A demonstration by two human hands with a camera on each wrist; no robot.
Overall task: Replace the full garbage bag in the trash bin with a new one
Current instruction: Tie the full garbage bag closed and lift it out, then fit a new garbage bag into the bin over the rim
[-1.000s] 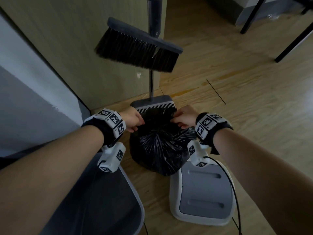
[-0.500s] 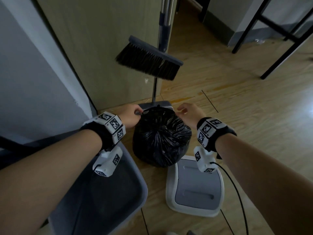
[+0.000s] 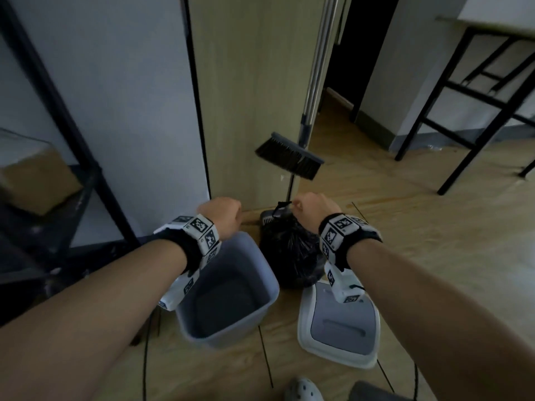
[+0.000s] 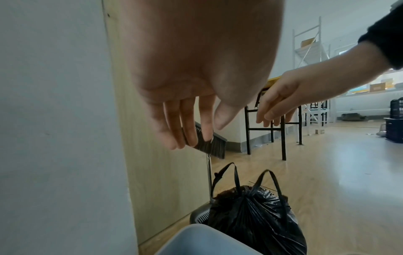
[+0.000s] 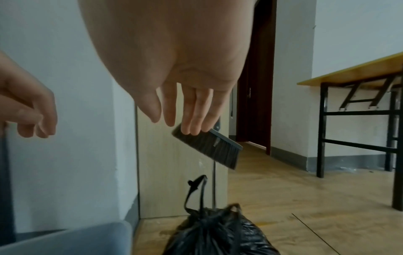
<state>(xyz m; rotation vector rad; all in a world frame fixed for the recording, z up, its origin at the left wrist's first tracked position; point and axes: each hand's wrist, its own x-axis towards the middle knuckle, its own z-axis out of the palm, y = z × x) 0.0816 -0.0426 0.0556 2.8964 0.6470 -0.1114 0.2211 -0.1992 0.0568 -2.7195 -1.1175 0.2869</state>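
A: Left of the bin?
B: Left hand (image 3: pixel 223 215) raised above bin (image 3: pixel 262 264) rim, fingers loose, holding nothing.
A: Right of the bin?
B: Tied black garbage bag (image 3: pixel 289 253) on floor, touching bin. Right hand (image 3: pixel 311 211) above bag, fingers relaxed, gripping nothing. Lid (image 3: pixel 338 332) just right of bin, flat on floor.

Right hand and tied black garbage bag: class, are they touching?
Apart. The right wrist view shows the right hand with straight fingers above the garbage bag, wall visible between fingertips and the bag's handle loops.
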